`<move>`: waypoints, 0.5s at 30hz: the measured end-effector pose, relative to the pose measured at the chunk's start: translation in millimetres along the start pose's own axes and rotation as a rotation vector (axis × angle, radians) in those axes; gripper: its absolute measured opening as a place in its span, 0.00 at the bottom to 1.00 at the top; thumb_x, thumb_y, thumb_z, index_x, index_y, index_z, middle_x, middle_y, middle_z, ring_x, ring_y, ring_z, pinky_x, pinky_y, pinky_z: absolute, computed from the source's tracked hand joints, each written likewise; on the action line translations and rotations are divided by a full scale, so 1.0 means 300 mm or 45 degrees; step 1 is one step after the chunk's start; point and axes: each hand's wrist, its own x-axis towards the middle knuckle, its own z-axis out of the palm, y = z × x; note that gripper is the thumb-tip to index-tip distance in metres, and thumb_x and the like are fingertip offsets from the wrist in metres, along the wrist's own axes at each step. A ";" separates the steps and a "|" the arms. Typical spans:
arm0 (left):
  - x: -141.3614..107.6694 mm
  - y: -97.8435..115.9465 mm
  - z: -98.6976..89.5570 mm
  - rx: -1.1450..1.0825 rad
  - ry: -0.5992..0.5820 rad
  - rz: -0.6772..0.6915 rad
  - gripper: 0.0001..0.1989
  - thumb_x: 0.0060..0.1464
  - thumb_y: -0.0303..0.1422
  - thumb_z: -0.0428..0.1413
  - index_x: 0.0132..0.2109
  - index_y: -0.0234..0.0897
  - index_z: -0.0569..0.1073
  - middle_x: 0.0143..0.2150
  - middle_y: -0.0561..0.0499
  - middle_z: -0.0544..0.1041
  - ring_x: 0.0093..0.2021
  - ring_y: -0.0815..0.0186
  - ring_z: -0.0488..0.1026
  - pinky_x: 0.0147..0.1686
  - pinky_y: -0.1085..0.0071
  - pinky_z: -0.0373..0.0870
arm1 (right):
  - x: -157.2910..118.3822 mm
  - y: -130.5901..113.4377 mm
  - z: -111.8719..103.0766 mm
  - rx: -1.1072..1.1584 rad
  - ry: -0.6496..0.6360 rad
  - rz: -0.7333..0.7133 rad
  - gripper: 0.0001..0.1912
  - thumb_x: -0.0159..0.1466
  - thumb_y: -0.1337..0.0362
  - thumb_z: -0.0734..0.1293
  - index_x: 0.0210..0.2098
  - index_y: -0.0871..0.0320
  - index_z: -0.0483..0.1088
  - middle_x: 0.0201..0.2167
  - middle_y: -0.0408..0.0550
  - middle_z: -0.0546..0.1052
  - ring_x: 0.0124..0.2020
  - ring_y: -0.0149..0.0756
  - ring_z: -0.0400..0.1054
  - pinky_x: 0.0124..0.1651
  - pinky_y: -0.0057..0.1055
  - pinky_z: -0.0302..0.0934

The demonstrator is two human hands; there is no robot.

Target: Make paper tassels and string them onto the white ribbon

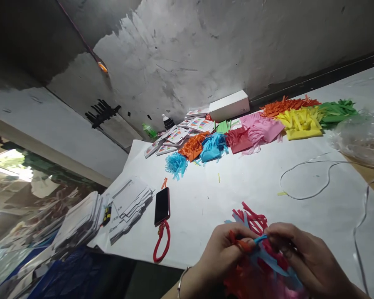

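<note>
At the bottom right of the head view, my left hand (226, 251) pinches an orange strip and the end of a blue strip. Close beside it on the right, my right hand (302, 253) is closed on the same blue strip (261, 238), which runs between the two hands. Red fringed paper (252, 218) sticks up behind my fingers. Light blue, orange and pink strips hang below and between my hands, partly hidden and blurred. A thin bracelet circles my left wrist.
Fringed paper bundles, such as yellow (302, 124) and blue (213, 147), line the table's back beside a white box (229, 107) and printed cards (177, 136). A phone (162, 205) with a red strap lies left, near paper stacks (129, 203). White cord (327, 180) and clear plastic (361, 137) lie right.
</note>
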 end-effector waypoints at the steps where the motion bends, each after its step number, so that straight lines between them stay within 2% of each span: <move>1: 0.007 -0.019 0.007 -0.017 0.080 0.062 0.16 0.52 0.45 0.66 0.34 0.35 0.83 0.29 0.49 0.77 0.30 0.68 0.70 0.30 0.74 0.65 | -0.012 0.006 -0.004 -0.080 0.092 0.072 0.08 0.71 0.63 0.64 0.48 0.46 0.72 0.33 0.36 0.82 0.27 0.28 0.77 0.30 0.16 0.69; 3: 0.009 -0.053 0.011 0.003 0.203 0.167 0.17 0.54 0.47 0.66 0.36 0.36 0.83 0.32 0.48 0.78 0.33 0.65 0.72 0.34 0.71 0.67 | -0.035 0.014 -0.009 -0.208 0.219 0.205 0.07 0.70 0.59 0.66 0.46 0.47 0.75 0.35 0.38 0.83 0.30 0.30 0.79 0.32 0.16 0.70; 4: 0.007 -0.066 0.011 0.035 0.256 0.221 0.18 0.55 0.49 0.65 0.36 0.36 0.82 0.33 0.47 0.78 0.34 0.64 0.73 0.35 0.70 0.68 | -0.045 0.015 -0.009 -0.230 0.210 0.237 0.07 0.70 0.57 0.67 0.45 0.48 0.76 0.35 0.39 0.84 0.30 0.31 0.79 0.33 0.17 0.71; 7: -0.004 -0.095 0.019 0.130 0.354 0.313 0.18 0.58 0.49 0.63 0.38 0.38 0.81 0.35 0.47 0.78 0.35 0.63 0.73 0.36 0.70 0.70 | -0.062 0.005 0.003 -0.202 0.047 0.212 0.09 0.71 0.56 0.66 0.43 0.49 0.78 0.32 0.41 0.83 0.28 0.33 0.78 0.31 0.19 0.71; 9: -0.008 -0.108 0.028 0.164 0.367 0.334 0.17 0.59 0.49 0.62 0.38 0.38 0.80 0.34 0.47 0.78 0.34 0.64 0.73 0.34 0.70 0.70 | -0.062 -0.005 0.016 -0.170 -0.037 0.198 0.10 0.71 0.57 0.64 0.44 0.50 0.78 0.33 0.42 0.83 0.29 0.33 0.79 0.32 0.20 0.72; 15: -0.008 -0.124 0.046 0.296 0.426 0.465 0.12 0.63 0.44 0.59 0.40 0.40 0.78 0.35 0.47 0.78 0.33 0.65 0.74 0.33 0.71 0.71 | -0.061 -0.010 0.031 -0.042 -0.128 0.309 0.11 0.73 0.57 0.61 0.42 0.50 0.75 0.27 0.40 0.79 0.29 0.33 0.77 0.32 0.21 0.69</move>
